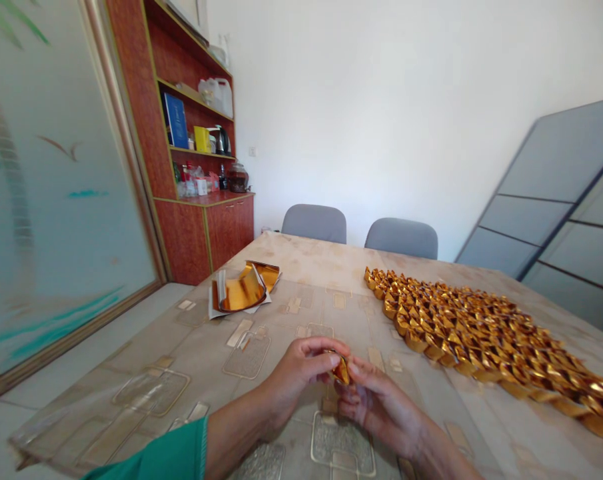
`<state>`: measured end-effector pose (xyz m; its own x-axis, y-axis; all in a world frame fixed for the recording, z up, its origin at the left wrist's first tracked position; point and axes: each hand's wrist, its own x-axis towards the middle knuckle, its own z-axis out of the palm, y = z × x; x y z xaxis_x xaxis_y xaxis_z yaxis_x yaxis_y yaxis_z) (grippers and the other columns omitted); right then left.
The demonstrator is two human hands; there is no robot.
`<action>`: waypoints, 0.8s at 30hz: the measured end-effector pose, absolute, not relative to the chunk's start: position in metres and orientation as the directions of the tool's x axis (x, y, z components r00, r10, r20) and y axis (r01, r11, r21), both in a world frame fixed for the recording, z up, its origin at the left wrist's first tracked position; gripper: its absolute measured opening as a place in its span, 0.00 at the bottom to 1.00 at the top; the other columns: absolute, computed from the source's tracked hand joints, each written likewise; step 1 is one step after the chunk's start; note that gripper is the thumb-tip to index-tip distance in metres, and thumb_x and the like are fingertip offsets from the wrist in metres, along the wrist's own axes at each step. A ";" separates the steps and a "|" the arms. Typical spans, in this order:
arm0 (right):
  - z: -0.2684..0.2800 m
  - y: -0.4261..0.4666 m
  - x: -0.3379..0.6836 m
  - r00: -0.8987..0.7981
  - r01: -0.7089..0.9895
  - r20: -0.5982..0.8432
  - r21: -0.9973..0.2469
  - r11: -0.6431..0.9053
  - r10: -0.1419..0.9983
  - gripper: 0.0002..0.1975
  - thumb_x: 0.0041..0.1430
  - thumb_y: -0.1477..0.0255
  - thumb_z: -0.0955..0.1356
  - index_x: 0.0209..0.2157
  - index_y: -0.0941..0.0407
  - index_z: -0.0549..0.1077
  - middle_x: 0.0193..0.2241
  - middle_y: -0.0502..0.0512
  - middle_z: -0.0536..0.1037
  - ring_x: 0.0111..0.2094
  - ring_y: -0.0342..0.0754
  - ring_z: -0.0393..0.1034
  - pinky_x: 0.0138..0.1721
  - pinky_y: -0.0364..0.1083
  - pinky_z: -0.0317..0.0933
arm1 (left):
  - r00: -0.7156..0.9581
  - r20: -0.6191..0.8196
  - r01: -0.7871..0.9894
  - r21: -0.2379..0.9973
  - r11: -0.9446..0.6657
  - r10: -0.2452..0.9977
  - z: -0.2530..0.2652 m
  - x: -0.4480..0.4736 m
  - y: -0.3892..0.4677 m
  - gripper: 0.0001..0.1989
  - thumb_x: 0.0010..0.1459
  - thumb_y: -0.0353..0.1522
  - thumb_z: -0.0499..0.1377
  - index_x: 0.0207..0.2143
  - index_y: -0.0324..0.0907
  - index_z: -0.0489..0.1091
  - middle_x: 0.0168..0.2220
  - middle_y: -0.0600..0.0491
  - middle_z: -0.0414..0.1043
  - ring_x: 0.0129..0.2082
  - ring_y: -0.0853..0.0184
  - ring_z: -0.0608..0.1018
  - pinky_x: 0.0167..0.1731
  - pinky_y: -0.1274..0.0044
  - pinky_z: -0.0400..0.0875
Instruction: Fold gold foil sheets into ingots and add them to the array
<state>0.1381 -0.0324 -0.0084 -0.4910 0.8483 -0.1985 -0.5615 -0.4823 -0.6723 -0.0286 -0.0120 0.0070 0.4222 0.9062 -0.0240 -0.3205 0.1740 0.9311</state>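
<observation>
Between both hands, above the near middle of the table, is a small folded piece of gold foil paper (pixel 342 371). My left hand (pixel 306 363) pinches it from the left with thumb and fingers. From the right, my right hand (pixel 374 400) grips the same piece, its thumb near the lower edge and the other fingers curled below. Fingers cover much of the piece. To the right lie many folded gold paper ingots (pixel 446 320) in close rows. A stack of gold foil sheets (pixel 241 291) with pale backing, curled upward, rests at the left.
The table (pixel 301 307) has a patterned, clear-looking cover. Two grey chairs (pixel 314 223) stand at its far side before a white wall. At the back left is a red-brown shelf cabinet (pixel 196 233); a painted glass panel (pixel 56 200) is at far left, grey-blue panels (pixel 541 167) at right.
</observation>
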 end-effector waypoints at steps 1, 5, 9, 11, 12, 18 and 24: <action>-0.009 -0.032 0.138 -0.490 -0.563 -0.198 -0.672 -0.481 0.849 0.14 0.46 0.70 0.79 0.34 0.58 0.76 0.22 0.45 0.68 0.22 0.36 0.56 0.27 0.39 0.52 | 0.426 -0.025 -0.330 0.926 0.181 0.905 0.007 -0.028 -0.012 0.13 0.47 0.36 0.67 0.35 0.39 0.78 0.33 0.49 0.76 0.32 0.66 0.74 0.36 0.74 0.65; -0.007 -0.033 0.141 -0.498 -0.582 -0.171 -0.661 -0.473 0.850 0.15 0.46 0.68 0.79 0.34 0.58 0.76 0.21 0.44 0.67 0.22 0.37 0.55 0.28 0.39 0.52 | 0.469 -0.003 -0.386 0.899 0.208 0.883 0.015 -0.031 -0.014 0.18 0.49 0.38 0.67 0.42 0.41 0.77 0.39 0.48 0.76 0.35 0.64 0.75 0.35 0.75 0.65; -0.006 -0.033 0.143 -0.539 -0.595 -0.116 -0.649 -0.475 0.834 0.15 0.47 0.68 0.78 0.34 0.59 0.76 0.21 0.45 0.66 0.22 0.37 0.54 0.27 0.40 0.51 | 0.463 0.057 -0.332 0.936 0.114 0.884 0.018 -0.034 -0.015 0.19 0.50 0.40 0.66 0.43 0.41 0.77 0.39 0.47 0.77 0.37 0.63 0.75 0.36 0.75 0.65; -0.006 -0.033 0.143 -0.544 -0.592 -0.112 -0.651 -0.475 0.831 0.15 0.47 0.68 0.78 0.35 0.59 0.76 0.22 0.45 0.67 0.23 0.37 0.55 0.28 0.40 0.51 | 0.470 0.071 -0.300 0.950 0.084 0.880 0.016 -0.034 -0.014 0.19 0.50 0.40 0.67 0.42 0.40 0.77 0.38 0.48 0.77 0.37 0.63 0.75 0.37 0.75 0.65; -0.007 -0.033 0.143 -0.540 -0.590 -0.116 -0.655 -0.473 0.834 0.14 0.48 0.68 0.78 0.35 0.59 0.76 0.22 0.46 0.67 0.23 0.37 0.55 0.28 0.40 0.51 | 0.473 0.072 -0.295 0.952 0.080 0.878 0.015 -0.034 -0.014 0.19 0.50 0.41 0.67 0.42 0.40 0.77 0.38 0.48 0.77 0.37 0.63 0.75 0.37 0.75 0.66; -0.004 -0.033 0.145 -0.419 -0.526 -0.168 -0.757 -0.389 0.892 0.16 0.49 0.62 0.76 0.33 0.59 0.76 0.22 0.46 0.67 0.23 0.39 0.55 0.28 0.41 0.51 | 0.433 0.090 -0.264 0.964 0.030 0.897 0.014 -0.031 -0.012 0.19 0.49 0.42 0.67 0.38 0.38 0.77 0.35 0.47 0.78 0.35 0.62 0.76 0.36 0.75 0.67; 0.004 -0.036 0.144 -0.311 -0.300 -0.138 -0.925 -0.235 0.940 0.19 0.48 0.56 0.75 0.31 0.57 0.76 0.24 0.47 0.67 0.25 0.41 0.56 0.27 0.42 0.49 | 0.392 0.137 -0.173 0.982 -0.073 0.910 0.012 -0.030 -0.009 0.16 0.48 0.41 0.67 0.33 0.38 0.77 0.31 0.49 0.77 0.32 0.62 0.76 0.35 0.74 0.67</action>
